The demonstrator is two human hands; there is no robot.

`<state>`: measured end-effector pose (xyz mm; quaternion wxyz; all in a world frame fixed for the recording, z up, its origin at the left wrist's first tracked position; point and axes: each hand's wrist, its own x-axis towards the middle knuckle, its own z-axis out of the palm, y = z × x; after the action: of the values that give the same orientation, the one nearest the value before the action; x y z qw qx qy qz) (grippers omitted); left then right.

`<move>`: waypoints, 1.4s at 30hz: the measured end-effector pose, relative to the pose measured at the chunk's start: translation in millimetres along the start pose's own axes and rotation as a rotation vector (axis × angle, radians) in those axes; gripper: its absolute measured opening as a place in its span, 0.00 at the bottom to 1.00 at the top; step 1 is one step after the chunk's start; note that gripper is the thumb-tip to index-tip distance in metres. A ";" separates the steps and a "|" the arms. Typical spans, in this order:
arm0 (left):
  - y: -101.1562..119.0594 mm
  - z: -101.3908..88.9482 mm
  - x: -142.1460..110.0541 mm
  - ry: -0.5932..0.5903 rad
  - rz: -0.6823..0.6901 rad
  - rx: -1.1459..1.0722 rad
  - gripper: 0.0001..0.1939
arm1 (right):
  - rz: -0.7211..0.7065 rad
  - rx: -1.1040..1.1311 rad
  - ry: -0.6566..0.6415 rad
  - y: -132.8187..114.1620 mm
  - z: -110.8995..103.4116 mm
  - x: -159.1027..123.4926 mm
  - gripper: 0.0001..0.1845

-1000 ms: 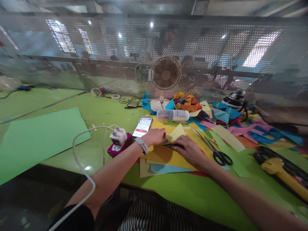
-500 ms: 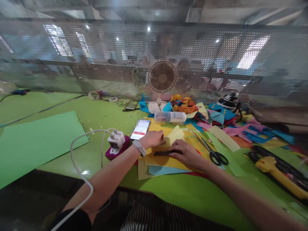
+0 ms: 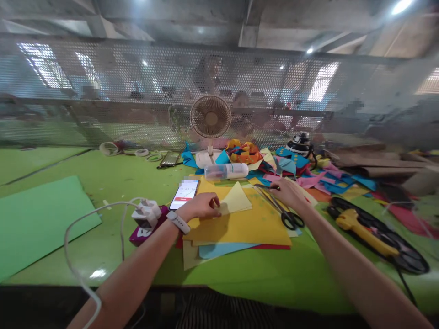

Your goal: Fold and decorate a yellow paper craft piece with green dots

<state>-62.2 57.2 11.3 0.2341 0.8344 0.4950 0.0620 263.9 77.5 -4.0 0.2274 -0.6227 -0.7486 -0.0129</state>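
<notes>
My left hand (image 3: 205,205) rests on the stack of paper, its fingers pinched at the left edge of a pale yellow folded paper (image 3: 236,198). That piece lies on a larger yellow-orange sheet (image 3: 236,233), with light blue, cream and red sheets showing beneath. My right hand (image 3: 290,191) is over by the black-handled scissors (image 3: 279,208), fingers bent down. At its fingertips lies a dark flat strip (image 3: 263,186), mostly hidden, like a short ruler or blade. The scissors lie with their handles toward me.
A phone (image 3: 184,194) and a purple power block with a white charger (image 3: 147,212) and cable are at left. Beyond stand a clear bottle (image 3: 226,171), a fan (image 3: 210,118) and coloured paper scraps (image 3: 243,153). A yellow-black tool (image 3: 366,233) lies right; a green sheet (image 3: 44,219) far left.
My right hand has moved away to the right with the dark strip, off the pale yellow paper toward the scissors. My left hand stays at the paper. The whole view has shifted.
</notes>
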 end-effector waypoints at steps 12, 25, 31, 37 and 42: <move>-6.6 6.9 8.2 0.075 -0.006 -0.196 0.23 | -0.155 0.286 -0.054 -54.0 34.2 -12.5 0.19; 15.4 13.4 10.0 0.249 0.141 -0.303 0.26 | 0.014 0.695 0.017 -49.6 31.3 4.4 0.16; 15.5 36.9 11.7 0.277 0.136 -0.041 0.39 | 0.247 0.530 0.130 13.4 3.5 16.9 0.11; 9.4 50.3 14.0 0.217 0.146 0.178 0.38 | 0.267 0.294 0.223 14.7 -2.8 8.6 0.27; 8.0 48.7 15.5 0.235 0.154 0.229 0.33 | -0.006 0.335 0.006 -38.1 26.3 -2.9 0.25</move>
<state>-31.7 51.2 -30.0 0.0725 0.8781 0.4575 0.1199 220.0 74.3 -18.6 0.3303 -0.5738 -0.7413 0.1097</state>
